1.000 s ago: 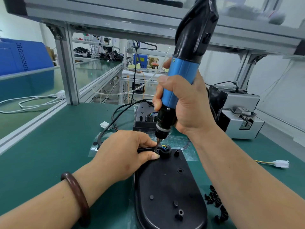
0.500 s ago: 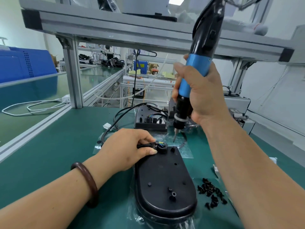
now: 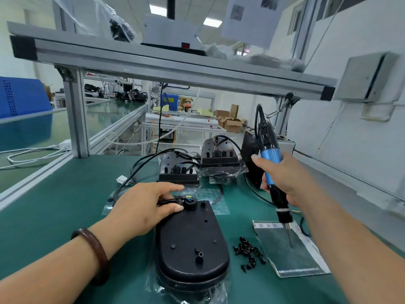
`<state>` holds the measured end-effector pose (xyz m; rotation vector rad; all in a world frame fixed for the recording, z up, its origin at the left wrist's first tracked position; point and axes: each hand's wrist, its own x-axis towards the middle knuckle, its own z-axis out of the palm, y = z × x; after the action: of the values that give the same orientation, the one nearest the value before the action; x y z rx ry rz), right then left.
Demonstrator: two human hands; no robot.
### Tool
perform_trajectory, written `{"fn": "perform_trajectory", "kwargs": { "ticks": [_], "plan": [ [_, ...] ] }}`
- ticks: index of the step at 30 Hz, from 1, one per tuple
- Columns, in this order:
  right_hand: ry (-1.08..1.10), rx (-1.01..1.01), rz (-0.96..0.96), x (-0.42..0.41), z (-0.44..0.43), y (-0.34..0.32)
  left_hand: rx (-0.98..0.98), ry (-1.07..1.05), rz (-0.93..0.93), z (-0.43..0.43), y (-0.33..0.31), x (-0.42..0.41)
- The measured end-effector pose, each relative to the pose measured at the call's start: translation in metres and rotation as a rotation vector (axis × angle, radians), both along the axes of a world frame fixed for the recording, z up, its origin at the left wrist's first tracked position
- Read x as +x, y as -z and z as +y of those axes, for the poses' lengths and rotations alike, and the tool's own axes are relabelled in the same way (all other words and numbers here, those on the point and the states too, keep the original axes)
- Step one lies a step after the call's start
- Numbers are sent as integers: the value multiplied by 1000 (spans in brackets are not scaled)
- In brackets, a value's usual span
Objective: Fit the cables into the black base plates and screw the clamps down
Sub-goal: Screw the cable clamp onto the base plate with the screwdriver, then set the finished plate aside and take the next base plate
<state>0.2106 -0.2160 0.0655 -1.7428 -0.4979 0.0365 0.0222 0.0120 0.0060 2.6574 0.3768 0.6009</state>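
A black oval base plate (image 3: 190, 240) lies on a clear bag in front of me. At its far end a black cable (image 3: 168, 202) with coloured wires enters a round clamp (image 3: 189, 202). My left hand (image 3: 142, 208) pinches the cable at the plate's edge, with my thumb against the clamp. My right hand (image 3: 282, 181) grips a blue and black electric screwdriver (image 3: 270, 167) to the right of the plate. Its bit (image 3: 289, 236) points down at a dark pad (image 3: 287, 249). A heap of black screws (image 3: 248, 253) lies between plate and pad.
Two more black plates (image 3: 178, 170) (image 3: 220, 156) with cables stand behind, on the green mat (image 3: 65, 207). A white connector (image 3: 121, 179) lies at the left. An aluminium frame post (image 3: 75, 115) rises at back left and a shelf beam (image 3: 175, 69) crosses overhead.
My right hand has carried the screwdriver away from the clamp, rightward and down, to above the dark pad. My left hand has stayed on the cable.
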Motion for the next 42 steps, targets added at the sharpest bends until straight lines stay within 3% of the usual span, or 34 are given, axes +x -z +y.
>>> {"fn": "perform_trajectory", "kwargs": {
  "ticks": [6, 10, 17, 28, 42],
  "plan": [
    [28, 38, 179, 18, -15, 18, -23, -19, 5, 0, 1, 0],
    [47, 43, 175, 29, -18, 25, -15, -12, 23, 1, 0, 1],
    [126, -50, 104, 38, -22, 33, -10, -4, 26, 2, 1, 1],
    [372, -241, -158, 42, -23, 40, 94, -5, 11, -4, 4, -5],
    [413, -285, -307, 38, -22, 39, 174, -12, -5, -3, 4, -7]
  ]
}}
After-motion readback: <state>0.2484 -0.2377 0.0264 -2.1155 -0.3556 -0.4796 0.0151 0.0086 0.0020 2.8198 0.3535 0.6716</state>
